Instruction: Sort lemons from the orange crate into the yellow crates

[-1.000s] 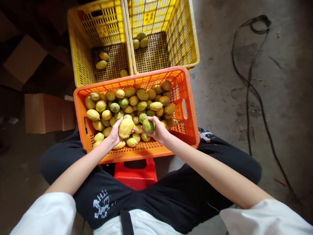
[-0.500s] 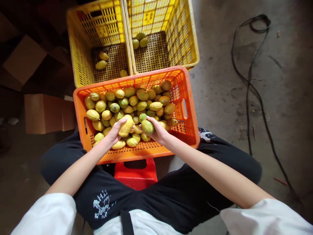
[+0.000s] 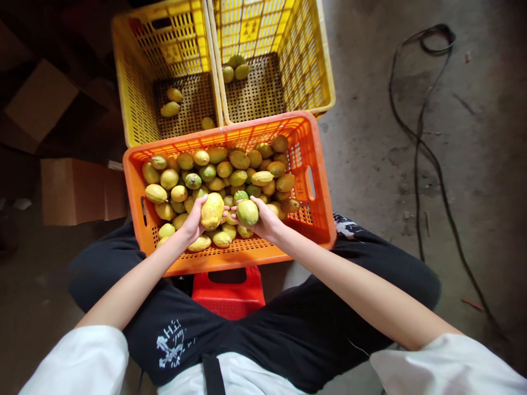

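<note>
My left hand point(image 3: 191, 222) is closed round a large yellow lemon point(image 3: 212, 210), held just above the fruit pile. My right hand point(image 3: 267, 221) grips a smaller green-yellow lemon point(image 3: 247, 212) beside it; the two fruits nearly touch. Both hover over the near part of an orange crate point(image 3: 316, 164) filled with several yellow and green lemons point(image 3: 230, 167). Behind it stand two yellow crates: the left yellow crate point(image 3: 135, 82) holds three lemons point(image 3: 171, 108), the right yellow crate point(image 3: 313, 66) holds a couple of lemons point(image 3: 234, 70).
A red stool point(image 3: 230, 291) sits between my knees under the orange crate. Cardboard boxes point(image 3: 78, 189) lie at the left in shadow. A black cable point(image 3: 424, 142) snakes over the concrete floor on the right.
Both hands turned their lemons slightly in place; the right lemon now shows a yellower side and sits closer to the left one. Crates have not moved.
</note>
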The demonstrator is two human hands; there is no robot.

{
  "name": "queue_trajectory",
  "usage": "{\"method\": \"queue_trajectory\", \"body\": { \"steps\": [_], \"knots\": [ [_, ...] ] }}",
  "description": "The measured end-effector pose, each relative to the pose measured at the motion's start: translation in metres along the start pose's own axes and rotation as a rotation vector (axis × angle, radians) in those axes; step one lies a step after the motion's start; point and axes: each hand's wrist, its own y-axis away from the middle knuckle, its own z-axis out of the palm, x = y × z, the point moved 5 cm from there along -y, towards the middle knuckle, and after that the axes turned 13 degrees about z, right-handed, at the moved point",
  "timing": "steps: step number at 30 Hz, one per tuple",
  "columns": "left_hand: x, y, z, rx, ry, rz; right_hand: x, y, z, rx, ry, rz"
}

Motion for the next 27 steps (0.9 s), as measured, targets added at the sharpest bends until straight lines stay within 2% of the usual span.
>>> {"method": "queue_trajectory", "body": {
  "steps": [5, 10, 15, 19, 23, 27],
  "knots": [
    [-0.0012, -0.0021, -0.0033, 0.047, -0.035, 0.010, 0.0003, 0.0019, 0.0020, 0.001, -0.007, -0.003],
    [-0.0002, 0.0035, 0.0030, 0.003, -0.028, -0.037, 0.0016, 0.0013, 0.0029, -0.029, -0.038, -0.019],
    [0.0024, 0.0047, 0.0021, 0.049, 0.028, -0.045, -0.0022, -0.0009, -0.0032, 0.022, -0.053, -0.096],
    [0.0048, 0.0017, -0.0002, 0.065, 0.065, -0.035, -0.0053, 0.0003, -0.0028, -0.005, 0.002, -0.158],
    [0.0051, 0.0019, -0.0034, 0.030, 0.052, -0.017, -0.0035, 0.0035, -0.0002, -0.023, 0.023, -0.211],
    [0.0024, 0.0057, -0.0044, -0.018, -0.006, -0.028, -0.0014, 0.0039, -0.0017, 0.016, 0.040, -0.227]
  ]
}}
